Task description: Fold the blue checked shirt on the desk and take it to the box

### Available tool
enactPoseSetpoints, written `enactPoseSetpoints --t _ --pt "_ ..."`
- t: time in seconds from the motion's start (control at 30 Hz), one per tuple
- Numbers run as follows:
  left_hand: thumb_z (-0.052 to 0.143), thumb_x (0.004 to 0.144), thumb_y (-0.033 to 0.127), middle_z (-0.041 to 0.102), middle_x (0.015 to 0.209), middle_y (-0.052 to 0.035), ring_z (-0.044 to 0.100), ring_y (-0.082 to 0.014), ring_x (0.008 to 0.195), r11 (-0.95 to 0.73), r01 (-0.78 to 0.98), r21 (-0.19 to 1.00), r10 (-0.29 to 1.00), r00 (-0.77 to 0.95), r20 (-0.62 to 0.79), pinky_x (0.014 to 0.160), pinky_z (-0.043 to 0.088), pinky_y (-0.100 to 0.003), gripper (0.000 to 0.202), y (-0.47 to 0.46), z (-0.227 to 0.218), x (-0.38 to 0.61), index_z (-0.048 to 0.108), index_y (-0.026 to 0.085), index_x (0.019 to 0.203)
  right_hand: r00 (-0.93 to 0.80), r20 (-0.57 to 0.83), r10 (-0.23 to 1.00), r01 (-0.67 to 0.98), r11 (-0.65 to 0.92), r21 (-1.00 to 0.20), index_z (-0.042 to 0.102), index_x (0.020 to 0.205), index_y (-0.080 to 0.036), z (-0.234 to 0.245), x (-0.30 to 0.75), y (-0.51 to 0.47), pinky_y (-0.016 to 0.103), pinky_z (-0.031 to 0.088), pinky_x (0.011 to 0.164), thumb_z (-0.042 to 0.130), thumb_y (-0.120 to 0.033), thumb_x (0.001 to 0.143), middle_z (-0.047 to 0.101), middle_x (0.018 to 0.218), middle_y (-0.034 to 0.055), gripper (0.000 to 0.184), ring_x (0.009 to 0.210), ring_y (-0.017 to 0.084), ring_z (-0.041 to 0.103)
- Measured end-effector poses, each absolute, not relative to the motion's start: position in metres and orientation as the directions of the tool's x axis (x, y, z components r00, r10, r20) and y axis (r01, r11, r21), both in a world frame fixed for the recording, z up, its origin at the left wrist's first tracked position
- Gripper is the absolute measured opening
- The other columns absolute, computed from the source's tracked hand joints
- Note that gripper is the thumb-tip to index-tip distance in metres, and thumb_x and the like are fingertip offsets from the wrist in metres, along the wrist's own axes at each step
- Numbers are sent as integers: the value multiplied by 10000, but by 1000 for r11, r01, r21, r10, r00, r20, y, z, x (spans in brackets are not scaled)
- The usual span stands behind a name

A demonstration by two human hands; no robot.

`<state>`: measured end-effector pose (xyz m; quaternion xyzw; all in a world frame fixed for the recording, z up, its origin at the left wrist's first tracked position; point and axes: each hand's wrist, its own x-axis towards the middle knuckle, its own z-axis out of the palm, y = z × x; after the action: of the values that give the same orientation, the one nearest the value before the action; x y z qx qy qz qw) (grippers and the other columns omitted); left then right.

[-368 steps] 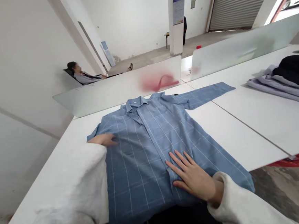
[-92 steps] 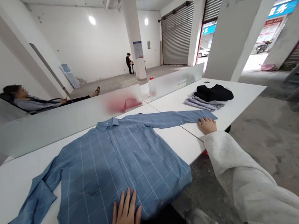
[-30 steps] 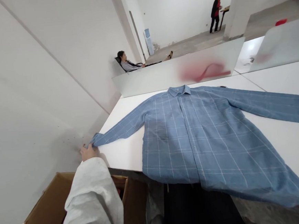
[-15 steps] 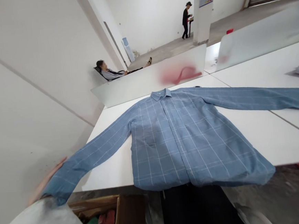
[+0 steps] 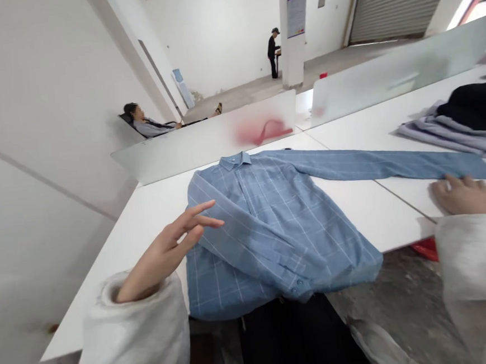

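Blue checked shirt (image 5: 271, 224) spread front-up on the white bench (image 5: 138, 235), collar away from the body, hem hanging over the near edge. Lies between the two hands, which are well apart. Left hand (image 5: 170, 249) open, fingers spread, holding nothing, hovering just beside the left sleeve (image 5: 247, 240); that sleeve already folded across the chest, running diagonally from the far shoulder down toward the near hem, cuff near the bench edge. Right sleeve (image 5: 393, 164) still stretched out full length, long axis running sideways from the collar toward the right hand (image 5: 465, 195). Right hand resting on the bench just short of the cuff (image 5: 477, 170), fingers loosely curled, gripping nothing as far as can be told. Right hand clearly the nearer to the unfolded sleeve; left hand nearer to the body of the shirt. Beyond the right hand, a pile of folded clothes (image 5: 461, 123).
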<state>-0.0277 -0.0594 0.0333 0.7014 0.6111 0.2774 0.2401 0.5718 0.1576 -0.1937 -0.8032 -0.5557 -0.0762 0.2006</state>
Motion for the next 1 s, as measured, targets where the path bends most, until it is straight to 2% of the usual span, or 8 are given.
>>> enactPoseSetpoints --t 0.2,0.37,0.47,0.57,0.67,0.8,0.9,1.0 --pt "391 777 254 712 926 -40 643 -202 892 40 927 372 987 -95 132 843 487 -322 266 7 -86 -105 640 207 858 475 184 860 861 -412 -298 409 1400 -156 -167 549 146 456 221 900 271 -419 923 360 1391 248 563 1259 341 343" --pt "397 748 234 619 1164 -113 548 -249 1120 -25 953 301 939 -81 335 996 419 -424 326 7 -147 -140 611 172 987 555 109 824 799 -493 -345 356 1416 -156 -158 538 140 478 169 953 224 -463 947 157 1450 323 575 1358 416 146" --pt "396 772 257 627 1039 -130 568 -260 1045 34 968 249 830 -166 532 942 458 -421 243 -2 -160 -149 604 176 870 535 92 840 806 -475 -354 319 1433 -131 -153 536 136 483 175 943 219 -467 953 176 1431 347 594 1346 417 171" --pt "376 797 262 656 892 -89 613 -233 910 80 971 227 861 -182 474 884 491 -388 247 -6 -167 -155 615 202 789 495 129 859 834 -428 -348 319 1434 -117 -152 539 135 479 214 918 224 -488 948 286 1392 331 619 1312 406 252" --pt "384 815 294 668 1068 -76 594 -222 1045 -3 975 222 923 -83 375 997 430 -386 304 -2 -174 -155 647 200 937 484 147 863 844 -415 -340 377 1396 -53 -146 539 135 468 254 901 262 -443 949 373 1353 327 604 1280 392 315" --pt "328 858 295 543 1315 -130 467 -257 1249 -133 980 145 959 90 268 1090 321 -462 426 5 -173 -157 583 126 1155 288 158 945 888 -201 -413 489 1281 28 -121 507 112 379 342 882 355 -279 932 496 1279 289 484 1148 310 489" --pt "315 891 318 485 1365 -153 425 -263 1287 -271 962 47 951 260 167 1063 364 -450 463 11 -156 -163 492 108 1264 26 111 994 829 41 -558 625 1129 -137 -106 454 68 329 424 800 453 -303 896 623 1165 143 334 918 242 612" --pt "326 907 303 546 1288 -120 528 -232 1178 -361 933 5 929 359 83 981 452 -378 401 22 -135 -165 501 151 1235 -261 156 953 709 299 -639 666 978 -218 -110 395 23 308 475 716 463 -426 890 686 983 76 304 846 225 629"
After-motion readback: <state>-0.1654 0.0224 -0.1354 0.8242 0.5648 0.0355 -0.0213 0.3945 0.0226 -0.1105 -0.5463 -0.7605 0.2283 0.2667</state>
